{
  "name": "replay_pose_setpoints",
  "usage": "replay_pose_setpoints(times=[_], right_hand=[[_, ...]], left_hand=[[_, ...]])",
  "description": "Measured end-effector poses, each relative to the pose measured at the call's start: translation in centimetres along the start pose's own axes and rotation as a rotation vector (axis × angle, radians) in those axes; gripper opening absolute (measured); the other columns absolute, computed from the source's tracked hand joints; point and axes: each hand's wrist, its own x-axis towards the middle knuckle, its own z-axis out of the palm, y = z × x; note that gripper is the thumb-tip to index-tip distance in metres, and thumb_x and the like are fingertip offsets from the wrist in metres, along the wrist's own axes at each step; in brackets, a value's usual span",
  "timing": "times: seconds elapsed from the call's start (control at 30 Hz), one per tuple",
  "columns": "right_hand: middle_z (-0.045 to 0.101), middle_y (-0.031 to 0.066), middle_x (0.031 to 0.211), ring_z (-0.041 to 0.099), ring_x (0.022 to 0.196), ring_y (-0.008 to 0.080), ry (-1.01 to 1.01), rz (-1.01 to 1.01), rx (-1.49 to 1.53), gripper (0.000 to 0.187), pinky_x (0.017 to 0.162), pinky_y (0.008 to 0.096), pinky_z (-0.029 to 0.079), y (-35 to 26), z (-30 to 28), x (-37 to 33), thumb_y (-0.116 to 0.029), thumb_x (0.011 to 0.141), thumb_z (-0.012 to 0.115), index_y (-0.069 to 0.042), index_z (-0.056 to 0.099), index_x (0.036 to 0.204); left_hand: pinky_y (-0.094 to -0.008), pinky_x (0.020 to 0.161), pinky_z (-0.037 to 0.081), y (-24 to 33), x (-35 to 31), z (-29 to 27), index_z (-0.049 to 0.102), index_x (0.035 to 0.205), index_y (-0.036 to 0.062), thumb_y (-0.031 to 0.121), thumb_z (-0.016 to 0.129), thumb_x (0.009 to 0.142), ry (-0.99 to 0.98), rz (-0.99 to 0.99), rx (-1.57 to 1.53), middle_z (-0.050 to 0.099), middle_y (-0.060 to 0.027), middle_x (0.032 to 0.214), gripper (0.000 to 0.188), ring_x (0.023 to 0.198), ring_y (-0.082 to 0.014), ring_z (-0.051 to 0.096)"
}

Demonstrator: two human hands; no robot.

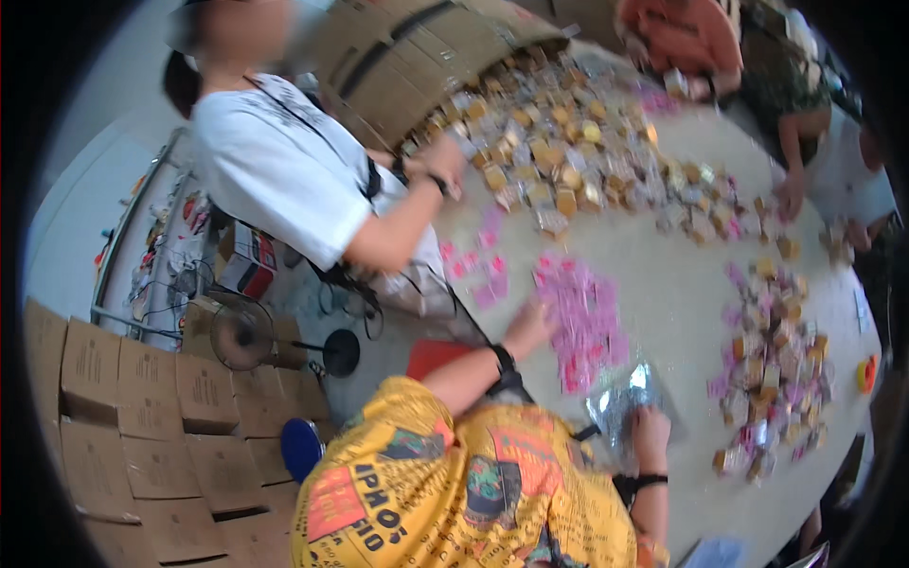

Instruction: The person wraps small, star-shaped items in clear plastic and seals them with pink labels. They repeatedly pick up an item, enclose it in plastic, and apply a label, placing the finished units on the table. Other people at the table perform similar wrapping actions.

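Observation:
My left hand (530, 328) is at the near-left edge of a pile of small pink packets (589, 317) on the table. Its fingers are blurred where they meet the packets, so their grip does not show. To the right and closer to me, my right hand (650, 432) is closed on the edge of a shiny clear plastic bag (614, 405), which lies flat on the tabletop. Dark bands circle both wrists. A few more pink packets (490, 284) lie scattered beyond my left hand.
A large heap of small gold-and-clear packs (559, 142) covers the far table (663, 284), and a smaller heap (772, 369) lies to the right. A person in white (284, 161) works at far left; others work across. Cartons (151, 379) and a fan (241, 336) stand at left.

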Motion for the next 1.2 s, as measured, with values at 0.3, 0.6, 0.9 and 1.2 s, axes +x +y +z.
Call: replay_pose_setpoints(times=[0.3, 0.6, 0.9, 1.2], right_hand=[[0.056, 0.0081, 0.078, 0.059, 0.067, 0.0295, 0.267, 0.055, 0.212, 0.003, 0.058, 0.0398, 0.048, -1.9, -4.0, -0.5, -0.009, 0.078, 0.061, -0.008, 0.062, 0.081], [0.058, 0.0100, 0.078, 0.059, 0.069, 0.0307, 0.386, 0.115, 0.274, 0.002, 0.060, 0.0392, 0.047, -3.0, -4.4, -0.6, -0.007, 0.079, 0.060, -0.006, 0.062, 0.079], [0.058, 0.0142, 0.073, 0.058, 0.065, 0.0292, 0.305, 0.286, 0.498, 0.003, 0.058, 0.0374, 0.045, -2.0, -3.1, 0.2, -0.003, 0.077, 0.061, -0.001, 0.060, 0.078], [0.058, 0.0175, 0.075, 0.057, 0.067, 0.0336, 0.412, 0.167, 0.555, 0.005, 0.060, 0.0390, 0.045, -2.4, -6.1, 1.6, -0.003, 0.080, 0.058, 0.001, 0.060, 0.080]], left_hand=[[-0.0390, 0.089, 0.045, -7.0, 1.2, -5.2, 0.058, 0.106, -0.0007, 0.020, 0.071, 0.069, 0.058, -0.195, 0.235, 0.058, -0.0211, 0.108, 0.045, 0.100, -0.0322, 0.057], [-0.0428, 0.084, 0.046, -1.9, 0.5, -2.1, 0.051, 0.116, 0.0020, 0.038, 0.072, 0.071, -0.086, -0.246, 0.292, 0.055, -0.0224, 0.111, 0.061, 0.101, -0.0369, 0.055], [-0.0430, 0.088, 0.045, -0.7, 1.7, -2.9, 0.043, 0.123, 0.0019, 0.026, 0.068, 0.071, -0.111, -0.225, 0.177, 0.051, -0.0238, 0.115, 0.062, 0.105, -0.0391, 0.053], [-0.0379, 0.089, 0.045, 6.3, 2.9, -2.4, 0.046, 0.122, 0.0014, 0.016, 0.072, 0.067, -0.091, 0.073, -0.389, 0.058, -0.0183, 0.107, 0.062, 0.101, -0.0313, 0.057]])
